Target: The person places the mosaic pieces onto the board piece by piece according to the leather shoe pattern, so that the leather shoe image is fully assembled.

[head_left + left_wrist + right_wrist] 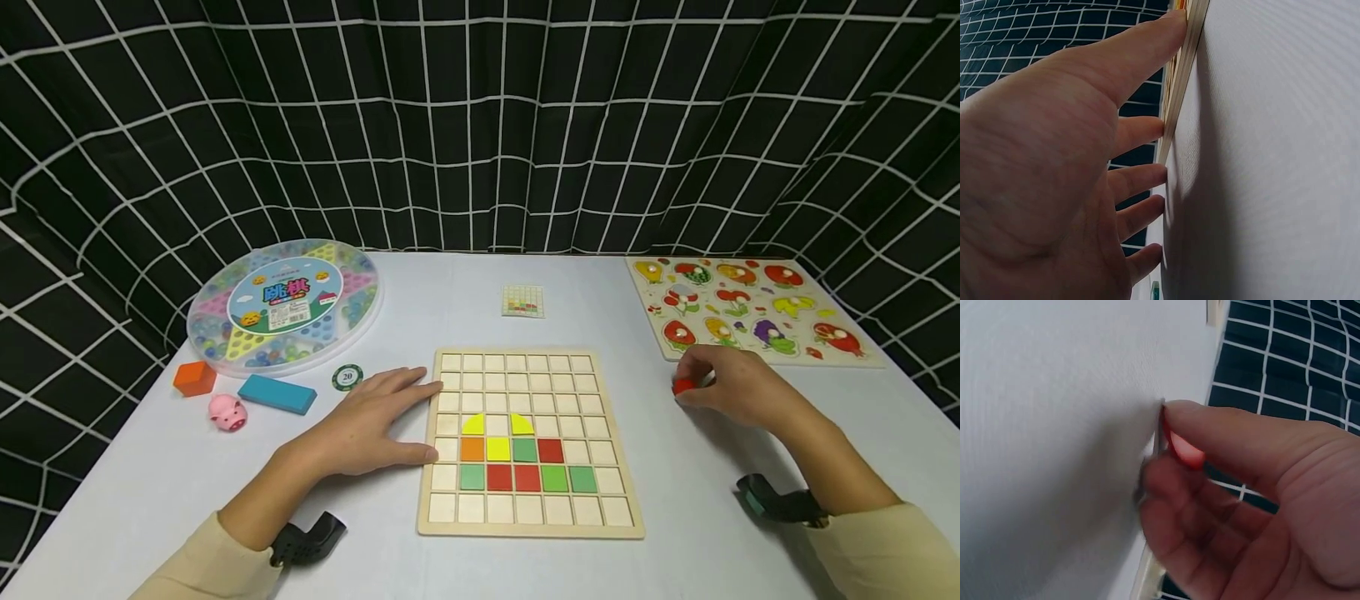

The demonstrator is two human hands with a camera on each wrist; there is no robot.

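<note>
A wooden grid board (pixel 540 404) lies in the middle of the white table, with red, green, orange and yellow tiles in its lower rows. Two of the yellow pieces have a curved edge. My left hand (pixel 367 429) rests beside the board, its thumb and index fingertip touching the left edge and its fingers stretched out. On the right, my right hand (pixel 731 387) pinches a small red rounded piece (pixel 1186 452) between thumb and fingers, low at the table surface. The fingers partly cover this piece, so its exact kind is unclear.
Behind the board lies a small pattern card (pixel 522 302). A fruit puzzle (pixel 738 312) is at the back right. To the left are a round Chinese checkers box (pixel 285 304), an orange cube (pixel 194 379), a pink pig (pixel 227 412), a blue block (pixel 277 394) and a chip (pixel 347 377).
</note>
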